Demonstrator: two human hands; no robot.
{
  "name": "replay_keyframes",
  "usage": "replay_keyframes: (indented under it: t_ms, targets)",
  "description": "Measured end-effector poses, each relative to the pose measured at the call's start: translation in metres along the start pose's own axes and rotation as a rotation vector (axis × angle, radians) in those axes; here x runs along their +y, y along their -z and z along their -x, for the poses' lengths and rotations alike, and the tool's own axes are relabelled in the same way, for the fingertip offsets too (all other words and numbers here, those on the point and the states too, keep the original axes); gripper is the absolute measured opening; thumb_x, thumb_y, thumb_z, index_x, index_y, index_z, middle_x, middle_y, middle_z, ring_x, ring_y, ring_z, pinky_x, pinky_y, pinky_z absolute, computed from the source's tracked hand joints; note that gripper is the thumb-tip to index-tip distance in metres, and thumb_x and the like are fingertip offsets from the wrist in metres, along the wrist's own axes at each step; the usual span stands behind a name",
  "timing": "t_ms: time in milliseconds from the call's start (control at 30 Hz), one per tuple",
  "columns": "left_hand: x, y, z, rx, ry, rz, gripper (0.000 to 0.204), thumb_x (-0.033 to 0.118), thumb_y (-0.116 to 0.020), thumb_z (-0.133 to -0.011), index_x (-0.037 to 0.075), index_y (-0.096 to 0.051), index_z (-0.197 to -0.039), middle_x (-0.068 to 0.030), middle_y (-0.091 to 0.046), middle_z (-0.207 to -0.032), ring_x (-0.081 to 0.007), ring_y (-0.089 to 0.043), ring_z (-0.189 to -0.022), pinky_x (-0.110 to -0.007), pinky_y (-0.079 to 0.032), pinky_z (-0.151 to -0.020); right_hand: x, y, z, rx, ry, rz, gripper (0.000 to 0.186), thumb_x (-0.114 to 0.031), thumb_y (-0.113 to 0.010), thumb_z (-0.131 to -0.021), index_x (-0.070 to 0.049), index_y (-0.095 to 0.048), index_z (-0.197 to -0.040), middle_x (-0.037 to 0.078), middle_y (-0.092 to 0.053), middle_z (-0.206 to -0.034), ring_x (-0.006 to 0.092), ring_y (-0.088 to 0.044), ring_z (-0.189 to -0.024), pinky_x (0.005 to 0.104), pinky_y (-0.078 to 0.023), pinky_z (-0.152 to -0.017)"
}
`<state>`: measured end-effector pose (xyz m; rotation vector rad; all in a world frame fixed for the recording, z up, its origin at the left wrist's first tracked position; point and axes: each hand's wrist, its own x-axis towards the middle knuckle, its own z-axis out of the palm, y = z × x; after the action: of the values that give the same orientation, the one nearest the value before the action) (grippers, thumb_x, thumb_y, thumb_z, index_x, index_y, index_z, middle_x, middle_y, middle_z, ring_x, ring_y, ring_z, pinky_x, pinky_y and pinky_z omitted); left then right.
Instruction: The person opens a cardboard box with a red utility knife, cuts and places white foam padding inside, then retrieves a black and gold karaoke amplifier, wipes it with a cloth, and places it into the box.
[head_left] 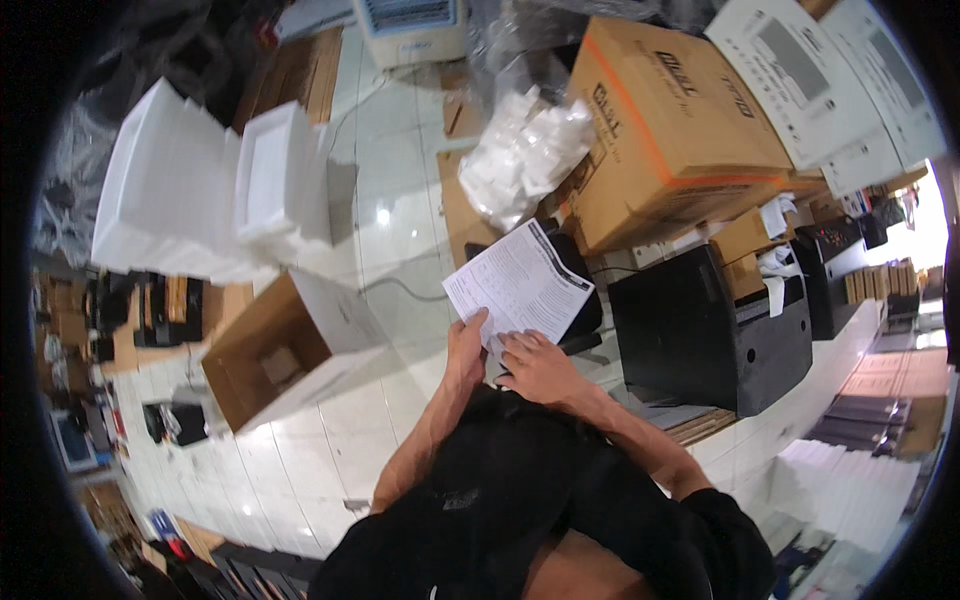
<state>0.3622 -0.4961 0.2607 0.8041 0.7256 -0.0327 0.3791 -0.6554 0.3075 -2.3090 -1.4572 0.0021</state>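
Observation:
A printed white paper sheet (520, 280) is held up in front of me over a black object, partly hidden by it, that looks like a chair seat (580, 310). My left hand (466, 340) grips the sheet at its lower left corner, thumb on top. My right hand (530, 365) is on the lower edge beside it, fingers curled onto the paper. Just beyond the sheet, a bundle of white plastic wrap (525, 155) lies against a large brown cardboard box (680, 130).
An open white carton (330, 330) stands at left, below stacked white foam pieces (160, 180). Black cabinets (680, 320) are at right, white printed cartons (790, 70) at upper right, an appliance (405, 30) at the back. A cable (400, 290) crosses the tiled floor.

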Motion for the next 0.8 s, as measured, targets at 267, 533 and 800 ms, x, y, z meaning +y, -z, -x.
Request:
replay_keyframes:
  t_ms: [267, 533, 800]
  targets:
    - [0.003, 0.06, 0.015, 0.042, -0.063, 0.015, 0.033, 0.013, -0.057, -0.095, -0.013, -0.056, -0.116, -0.0165, -0.065, -0.111, -0.022, -0.064, -0.099, -0.034, -0.05, -0.086, 0.001, -0.038, 0.052, 0.222, -0.978, -0.633, 0.041, -0.038, -0.068, -0.088, 0.002, -0.067, -0.099, 0.015, -0.069, -0.096, 0.0304, -0.066, -0.092, 0.0379, -0.053, -0.073]
    - [0.018, 0.071, 0.077, -0.068, -0.159, -0.006, 0.034, 0.015, -0.058, -0.096, -0.009, -0.056, -0.12, -0.0127, -0.066, -0.112, -0.02, -0.063, -0.101, -0.035, -0.049, -0.09, -0.001, -0.104, 0.034, -0.05, -1.128, -2.097, 0.068, -0.058, -0.044, -0.096, 0.004, -0.054, -0.124, 0.012, -0.062, -0.123, 0.0235, -0.06, -0.111, 0.0401, -0.046, -0.099]
    - [-0.031, 0.145, 0.179, 0.239, -0.217, 0.055, 0.033, 0.012, -0.056, -0.096, -0.009, -0.056, -0.12, -0.0124, -0.066, -0.113, -0.023, -0.063, -0.104, -0.037, -0.05, -0.092, -0.03, -0.119, 0.008, 0.324, -1.118, -2.016, 0.032, -0.012, -0.057, -0.096, 0.002, -0.054, -0.125, 0.011, -0.061, -0.123, 0.0246, -0.06, -0.111, 0.0399, -0.047, -0.097]
